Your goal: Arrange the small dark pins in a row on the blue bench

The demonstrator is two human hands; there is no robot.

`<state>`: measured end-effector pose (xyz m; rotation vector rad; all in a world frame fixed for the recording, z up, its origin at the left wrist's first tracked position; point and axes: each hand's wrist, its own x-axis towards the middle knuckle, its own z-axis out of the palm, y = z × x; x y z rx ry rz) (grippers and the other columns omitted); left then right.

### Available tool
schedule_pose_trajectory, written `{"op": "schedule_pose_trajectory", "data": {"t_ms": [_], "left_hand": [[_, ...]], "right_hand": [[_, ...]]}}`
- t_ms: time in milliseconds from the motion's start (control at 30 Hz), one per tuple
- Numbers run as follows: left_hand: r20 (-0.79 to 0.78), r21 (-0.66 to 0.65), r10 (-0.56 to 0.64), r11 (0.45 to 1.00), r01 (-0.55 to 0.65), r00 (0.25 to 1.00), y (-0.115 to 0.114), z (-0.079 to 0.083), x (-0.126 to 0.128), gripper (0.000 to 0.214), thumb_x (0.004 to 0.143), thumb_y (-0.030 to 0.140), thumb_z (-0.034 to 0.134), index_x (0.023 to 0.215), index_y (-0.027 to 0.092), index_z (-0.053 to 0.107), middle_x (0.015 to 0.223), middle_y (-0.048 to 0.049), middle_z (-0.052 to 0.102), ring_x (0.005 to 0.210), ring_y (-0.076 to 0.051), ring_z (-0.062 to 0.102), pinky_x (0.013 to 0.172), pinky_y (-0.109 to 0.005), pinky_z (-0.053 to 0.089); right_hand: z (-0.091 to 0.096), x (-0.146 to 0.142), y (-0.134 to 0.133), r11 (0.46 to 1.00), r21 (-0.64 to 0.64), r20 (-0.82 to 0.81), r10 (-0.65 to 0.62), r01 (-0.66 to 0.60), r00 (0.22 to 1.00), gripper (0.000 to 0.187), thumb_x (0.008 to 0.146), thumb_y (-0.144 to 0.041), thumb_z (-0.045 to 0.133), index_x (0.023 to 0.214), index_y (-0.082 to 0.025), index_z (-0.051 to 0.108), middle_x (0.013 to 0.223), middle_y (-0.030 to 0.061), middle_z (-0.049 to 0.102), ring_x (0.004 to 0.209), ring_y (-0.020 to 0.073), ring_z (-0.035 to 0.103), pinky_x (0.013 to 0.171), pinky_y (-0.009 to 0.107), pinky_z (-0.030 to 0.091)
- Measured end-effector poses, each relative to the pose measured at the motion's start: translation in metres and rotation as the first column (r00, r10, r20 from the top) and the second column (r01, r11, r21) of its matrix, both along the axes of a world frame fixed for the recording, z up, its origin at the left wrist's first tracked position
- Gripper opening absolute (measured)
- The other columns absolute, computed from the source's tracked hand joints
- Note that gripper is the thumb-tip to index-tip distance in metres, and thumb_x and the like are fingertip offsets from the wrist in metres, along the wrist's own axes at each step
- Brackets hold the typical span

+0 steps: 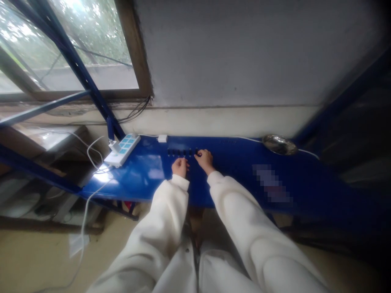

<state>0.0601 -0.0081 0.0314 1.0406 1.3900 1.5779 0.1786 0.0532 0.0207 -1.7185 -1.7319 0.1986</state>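
On the left, one white power strip [124, 149] lies slantwise on the blue worktop [233, 175], its long axis running from the near left to the far right, with one white plug [114, 146] visible in it. Next comes one small white block [162, 138] by the back edge.

Right of that, near the middle, small black pieces [179, 153] form a row running left to right. Each has its long axis pointing from the back edge toward the person, roughly parallel to its neighbours. Six can be counted: five spaced along the row and a sixth at its right end; they are too small to tell one end from the other.

The left hand [181, 166] is just on the near side of the row, below its middle, fingers curled in; whether it holds anything cannot be told. The right hand [204, 159] is at the row's right end, thumb and fingers drawn together at the sixth piece, which lies at the fingertips on their left; whether they grip it or only touch it cannot be told. Farther right, one shiny metal object [279, 145], rounded, sits by the back edge.
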Motion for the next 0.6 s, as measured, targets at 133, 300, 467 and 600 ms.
{"op": "schedule_pose_trajectory", "data": {"t_ms": [133,300,467,600], "left_hand": [[-0.021,0.019,-0.02,1.0,0.021,1.0,-0.002,0.002,0.003,0.027,0.069,0.04,0.052,0.064,0.013,0.052,0.044,0.0026,0.05,0.032,-0.006,0.043,0.034,-0.018,0.036],[-0.08,0.079,-0.096,0.992,0.102,0.992,-0.008,0.007,0.008,0.043,0.064,0.042,0.06,0.096,0.014,0.052,0.051,0.0037,0.053,0.036,-0.005,0.046,0.034,-0.015,0.036],[-0.209,0.133,-0.173,0.97,0.203,0.963,-0.008,0.005,0.007,0.048,0.062,0.04,0.064,0.102,0.016,0.053,0.059,0.0024,0.056,0.037,-0.003,0.044,0.035,-0.014,0.036],[-0.187,0.142,-0.175,0.969,0.202,0.967,-0.003,-0.004,0.005,0.036,0.064,0.042,0.061,0.085,0.013,0.057,0.065,-0.0019,0.059,0.038,-0.005,0.047,0.036,-0.017,0.038]], "right_hand": [[0.007,0.003,-0.005,1.0,0.015,-0.042,0.021,-0.02,0.999,0.009,0.069,-0.027,0.054,0.069,-0.019,0.058,0.077,0.0036,0.059,0.073,0.0158,0.051,0.065,0.026,0.035],[0.021,0.011,-0.028,0.984,0.158,0.023,0.081,-0.084,0.996,0.01,0.073,-0.026,0.049,0.074,-0.018,0.056,0.078,0.0041,0.059,0.073,0.0154,0.05,0.065,0.026,0.032],[0.02,0.01,-0.053,0.957,0.235,0.21,0.122,-0.171,0.97,0.009,0.075,-0.024,0.048,0.076,-0.018,0.055,0.077,0.0045,0.058,0.077,0.0174,0.049,0.069,0.029,0.028],[0.014,0.008,-0.061,0.938,0.261,0.252,0.161,-0.227,0.954,0.008,0.075,-0.021,0.047,0.075,-0.018,0.054,0.075,0.0044,0.058,0.076,0.0174,0.05,0.07,0.03,0.028]]}}
